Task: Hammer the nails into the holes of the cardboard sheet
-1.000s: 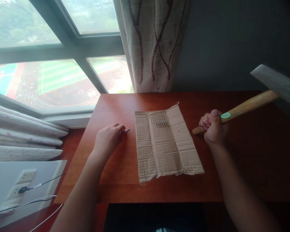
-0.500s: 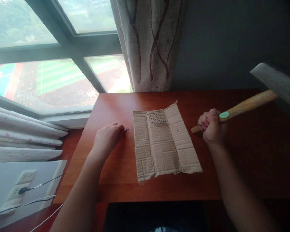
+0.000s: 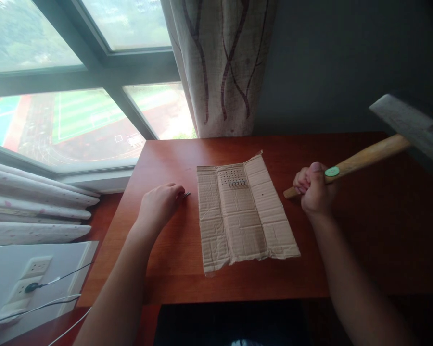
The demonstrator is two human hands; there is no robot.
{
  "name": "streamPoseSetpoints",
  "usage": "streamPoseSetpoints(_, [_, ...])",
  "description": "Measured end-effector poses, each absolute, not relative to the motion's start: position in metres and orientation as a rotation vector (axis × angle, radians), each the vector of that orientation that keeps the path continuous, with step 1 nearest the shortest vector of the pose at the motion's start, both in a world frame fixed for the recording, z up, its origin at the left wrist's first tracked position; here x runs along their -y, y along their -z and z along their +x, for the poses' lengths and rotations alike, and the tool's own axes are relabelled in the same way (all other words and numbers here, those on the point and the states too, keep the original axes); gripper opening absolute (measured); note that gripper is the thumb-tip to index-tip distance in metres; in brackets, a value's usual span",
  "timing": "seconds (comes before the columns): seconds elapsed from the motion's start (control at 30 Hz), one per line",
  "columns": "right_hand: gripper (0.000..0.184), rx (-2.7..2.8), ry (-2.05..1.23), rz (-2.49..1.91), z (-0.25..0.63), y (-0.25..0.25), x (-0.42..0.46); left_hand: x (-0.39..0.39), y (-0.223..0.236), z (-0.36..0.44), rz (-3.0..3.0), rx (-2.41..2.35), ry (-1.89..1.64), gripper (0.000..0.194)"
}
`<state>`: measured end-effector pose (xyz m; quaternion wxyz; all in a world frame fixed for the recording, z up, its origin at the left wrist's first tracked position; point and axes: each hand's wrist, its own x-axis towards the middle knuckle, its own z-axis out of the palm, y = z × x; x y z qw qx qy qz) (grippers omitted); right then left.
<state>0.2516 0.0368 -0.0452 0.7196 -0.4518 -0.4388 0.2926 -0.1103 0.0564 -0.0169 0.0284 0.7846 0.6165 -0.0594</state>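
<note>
My right hand (image 3: 315, 192) is closed around the wooden handle of a hammer (image 3: 364, 156), whose grey metal head is raised at the far right. My left hand (image 3: 160, 204) rests on the red-brown table (image 3: 173, 269) with its fingers curled, pinching small metal nails (image 3: 186, 195) that stick out past the fingertips. Between my hands lies a flattened, creased piece of cardboard (image 3: 243, 216). A grid of small holes and a short row of nails (image 3: 237, 183) mark its upper middle panel.
A patterned curtain (image 3: 220, 62) hangs behind the table, with a large window (image 3: 75, 86) to the left and a dark wall to the right. White folded fabric (image 3: 32, 206) and a wall socket with cables (image 3: 32, 283) are at the lower left.
Both hands hold the same pose. The view has shifted slightly, so everything sits a little further left in the picture.
</note>
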Motion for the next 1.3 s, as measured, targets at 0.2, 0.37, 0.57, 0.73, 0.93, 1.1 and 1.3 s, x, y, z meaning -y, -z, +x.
streamPoseSetpoints(0.2, [0.056, 0.977, -0.648, -0.98, 0.252, 0.045, -0.037, -0.058, 0.02, -0.11, 2.451, -1.901, 0.176, 0.029])
streamPoseSetpoints(0.37, [0.056, 0.973, -0.65, -0.982, 0.251, 0.044, -0.036, -0.06, 0.022, -0.107, 2.477, -1.917, 0.252, 0.029])
streamPoseSetpoints(0.57, [0.056, 0.971, -0.652, -1.0, 0.251, 0.043, -0.036, -0.061, 0.022, -0.109, 2.429, -2.007, -0.048, 0.02])
streamPoseSetpoints(0.73, [0.057, 0.969, -0.653, -1.001, 0.251, 0.045, -0.037, -0.057, 0.006, -0.101, 2.081, -1.767, -0.864, 0.013])
streamPoseSetpoints(0.93, [0.057, 0.975, -0.658, -0.995, 0.251, 0.044, -0.036, -0.05, -0.023, -0.058, 1.78, -1.3, -1.2, 0.014])
streamPoseSetpoints(1.1, [0.056, 0.983, -0.654, -0.992, 0.251, 0.042, -0.035, -0.054, -0.018, -0.029, 1.882, -1.212, -1.185, 0.009])
streamPoseSetpoints(1.3, [0.057, 0.984, -0.653, -0.993, 0.251, 0.043, -0.035, -0.054, 0.002, -0.024, 1.943, -1.316, -1.178, 0.008])
